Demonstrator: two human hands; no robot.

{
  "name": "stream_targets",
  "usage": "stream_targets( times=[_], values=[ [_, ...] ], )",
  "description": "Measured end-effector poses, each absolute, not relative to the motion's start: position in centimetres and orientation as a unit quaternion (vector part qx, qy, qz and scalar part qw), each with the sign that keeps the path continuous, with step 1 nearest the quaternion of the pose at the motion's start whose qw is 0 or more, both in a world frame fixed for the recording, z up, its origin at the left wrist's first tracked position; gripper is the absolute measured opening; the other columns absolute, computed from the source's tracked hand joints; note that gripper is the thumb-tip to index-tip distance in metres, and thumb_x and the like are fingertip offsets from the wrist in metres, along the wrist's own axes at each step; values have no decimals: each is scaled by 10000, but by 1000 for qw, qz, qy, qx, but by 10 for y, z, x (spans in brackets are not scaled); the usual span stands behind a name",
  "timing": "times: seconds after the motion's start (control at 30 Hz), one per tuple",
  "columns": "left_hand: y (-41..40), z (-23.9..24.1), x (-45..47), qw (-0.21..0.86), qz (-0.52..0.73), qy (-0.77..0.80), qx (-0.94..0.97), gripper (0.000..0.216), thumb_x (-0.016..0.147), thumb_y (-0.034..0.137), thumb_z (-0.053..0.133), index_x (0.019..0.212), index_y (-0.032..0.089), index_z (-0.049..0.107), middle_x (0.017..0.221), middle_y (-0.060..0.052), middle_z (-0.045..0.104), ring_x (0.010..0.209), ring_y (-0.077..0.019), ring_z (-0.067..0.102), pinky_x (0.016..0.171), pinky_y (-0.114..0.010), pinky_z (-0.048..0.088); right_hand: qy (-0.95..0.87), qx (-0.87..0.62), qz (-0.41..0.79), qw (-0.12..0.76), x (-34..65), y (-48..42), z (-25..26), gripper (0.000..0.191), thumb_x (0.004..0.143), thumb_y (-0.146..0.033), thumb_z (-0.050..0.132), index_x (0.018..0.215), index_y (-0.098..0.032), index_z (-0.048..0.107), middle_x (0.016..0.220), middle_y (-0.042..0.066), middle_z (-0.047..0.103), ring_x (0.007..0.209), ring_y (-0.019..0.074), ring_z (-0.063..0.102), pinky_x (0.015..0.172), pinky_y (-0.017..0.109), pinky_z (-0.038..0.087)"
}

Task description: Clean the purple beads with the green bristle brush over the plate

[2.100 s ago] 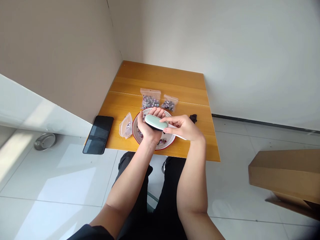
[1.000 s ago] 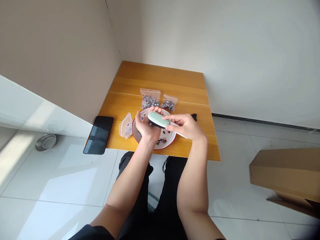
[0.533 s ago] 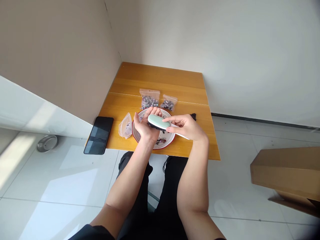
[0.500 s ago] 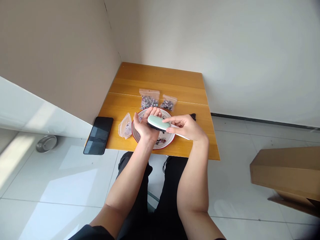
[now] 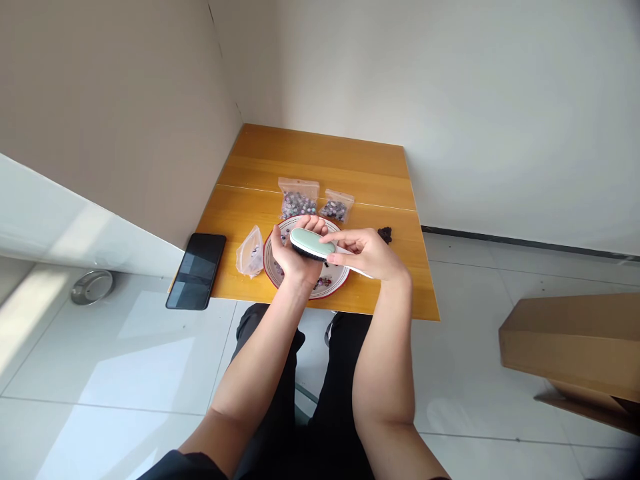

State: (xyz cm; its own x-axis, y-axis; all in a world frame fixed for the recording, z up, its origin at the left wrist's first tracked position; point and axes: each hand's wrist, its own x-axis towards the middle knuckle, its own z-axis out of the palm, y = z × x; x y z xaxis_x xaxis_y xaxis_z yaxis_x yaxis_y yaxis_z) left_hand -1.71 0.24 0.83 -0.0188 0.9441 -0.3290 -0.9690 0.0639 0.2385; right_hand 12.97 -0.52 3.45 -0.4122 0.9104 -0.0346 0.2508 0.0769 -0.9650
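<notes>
My left hand [image 5: 295, 255] lies palm up above a white plate with a red rim [image 5: 338, 280], fingers curled upward. My right hand [image 5: 365, 253] grips the white handle of a pale green brush [image 5: 311, 243], pressing its dark bristles against my left palm. Dark beads are scattered on the plate beneath. Two zip bags of mixed beads [image 5: 298, 205] stand behind the plate, with a smaller bag [image 5: 336, 209] beside them. A nearly empty clear bag [image 5: 251, 253] lies to the plate's left. A dark clump [image 5: 385, 235] sits just beyond my right fingers.
A black phone [image 5: 196, 271] lies at the left edge of the wooden table [image 5: 320, 160]. Walls bound the table's far and left sides. A steel bowl [image 5: 92, 287] sits on the tiled floor, and a cardboard box [image 5: 565, 347] is at the right.
The brush has slid a little to the left across my left palm, and my right hand has followed it.
</notes>
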Motion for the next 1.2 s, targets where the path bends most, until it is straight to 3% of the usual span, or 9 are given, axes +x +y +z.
stream_targets(
  times=[0.27, 0.47, 1.2],
  values=[
    [2, 10, -20, 691, 680, 240, -41, 556, 947, 588, 396, 958, 109, 679, 918, -108, 689, 807, -165, 676, 862, -317, 555, -655, -446, 523, 313, 133, -7, 36, 359, 798, -345, 788, 1142, -242, 777, 610, -65, 388, 558, 83, 327, 508, 259, 256],
    [1, 11, -15, 702, 683, 198, -28, 549, 959, 562, 380, 850, 108, 669, 839, -86, 662, 784, -147, 671, 820, -273, 548, -658, -445, 513, 325, 128, -5, 35, 337, 783, -342, 800, 1104, -241, 790, 629, -59, 384, 582, 89, 319, 524, 263, 264],
    [1, 6, -18, 707, 678, 200, -15, 562, 954, 590, 370, 864, 126, 674, 853, -89, 679, 775, -151, 661, 876, -316, 538, -659, -454, 517, 305, 132, -7, 34, 353, 779, -382, 803, 1111, -263, 795, 606, -54, 406, 566, 99, 337, 529, 280, 289]
  ],
)
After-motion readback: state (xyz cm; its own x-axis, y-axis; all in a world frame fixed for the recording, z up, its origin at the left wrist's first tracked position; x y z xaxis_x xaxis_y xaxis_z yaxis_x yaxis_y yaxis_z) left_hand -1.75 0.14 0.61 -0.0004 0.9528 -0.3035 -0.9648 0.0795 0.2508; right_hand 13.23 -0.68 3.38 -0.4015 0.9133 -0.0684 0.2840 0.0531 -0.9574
